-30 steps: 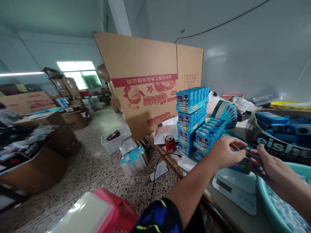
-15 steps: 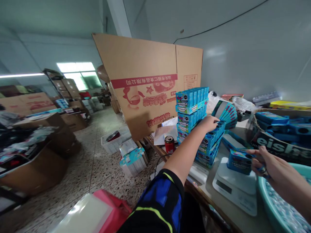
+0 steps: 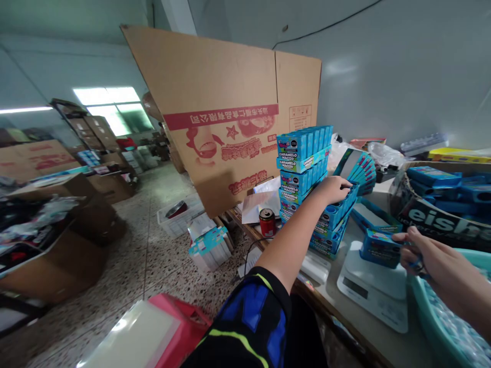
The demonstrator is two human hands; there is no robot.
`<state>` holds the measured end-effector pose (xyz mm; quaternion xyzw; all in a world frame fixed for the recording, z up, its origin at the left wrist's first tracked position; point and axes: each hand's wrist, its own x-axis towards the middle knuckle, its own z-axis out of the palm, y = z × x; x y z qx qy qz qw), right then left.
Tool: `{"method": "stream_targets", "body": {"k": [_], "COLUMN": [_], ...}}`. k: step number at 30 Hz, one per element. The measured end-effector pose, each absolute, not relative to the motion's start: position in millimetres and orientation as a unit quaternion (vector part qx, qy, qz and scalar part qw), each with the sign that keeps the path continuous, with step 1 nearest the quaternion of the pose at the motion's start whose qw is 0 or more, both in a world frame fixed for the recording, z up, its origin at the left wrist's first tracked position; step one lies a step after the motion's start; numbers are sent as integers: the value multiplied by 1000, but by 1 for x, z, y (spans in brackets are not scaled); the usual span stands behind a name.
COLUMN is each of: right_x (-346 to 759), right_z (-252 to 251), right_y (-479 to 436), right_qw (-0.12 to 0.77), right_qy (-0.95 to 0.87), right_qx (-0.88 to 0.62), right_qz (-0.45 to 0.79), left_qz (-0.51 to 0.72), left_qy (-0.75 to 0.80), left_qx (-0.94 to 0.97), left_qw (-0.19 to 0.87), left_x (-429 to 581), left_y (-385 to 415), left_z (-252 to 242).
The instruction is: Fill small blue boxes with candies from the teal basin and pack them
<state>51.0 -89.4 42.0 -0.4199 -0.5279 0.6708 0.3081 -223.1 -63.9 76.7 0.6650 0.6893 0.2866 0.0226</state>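
My left hand (image 3: 333, 188) reaches out to the stack of small blue candy boxes (image 3: 330, 216) on the table, its fingers curled over the top box of the lower stack. Behind it rises a taller stack of the same boxes (image 3: 301, 164). My right hand (image 3: 422, 254) holds one blue box (image 3: 379, 248) over the white scale (image 3: 374, 289) and also pinches a small blue thing that I cannot make out.
A big upturned cardboard carton (image 3: 230, 117) stands behind the stacks. A red can (image 3: 267, 222) sits at the table edge. A teal basin (image 3: 445, 327) of wrapped candies is at the right, a display box (image 3: 441, 214) behind it. Cartons and a pink stool (image 3: 180, 327) stand on the floor.
My left hand left the box held by both hands and reached forward to the stack of blue boxes. My right hand keeps the box over the scale.
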Motion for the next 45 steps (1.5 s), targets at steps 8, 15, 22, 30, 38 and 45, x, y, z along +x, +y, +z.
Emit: {"method": "stream_targets", "body": {"k": [8,15,22,30,38,45], "right_x": [51,50,53,52,54,52], "right_z": [45,45,44,38,33,30], "right_y": [-90,-89,-89,-86,-83,-81], "right_qw": [306,316,312,314,314,315], "right_qy": [-526,-535,-534,-555,-569,-575], "right_qx": [-442,-426,-423,-408,-396,-391], "right_qz": [659,658,662,653,649,646], "left_qz": [273,277,321,300,316,301], "left_qy": [683,661,665,672,673,678], "left_qx": [676,696,668,674,665,668], "left_qw": [48,54,93,64,69,59], "left_x": [-219,-218,-217,-220,-220,-219], "left_y": [-67,-69,-69,-67,-68,-70], "left_z": [77,78,79,77,78,80]}}
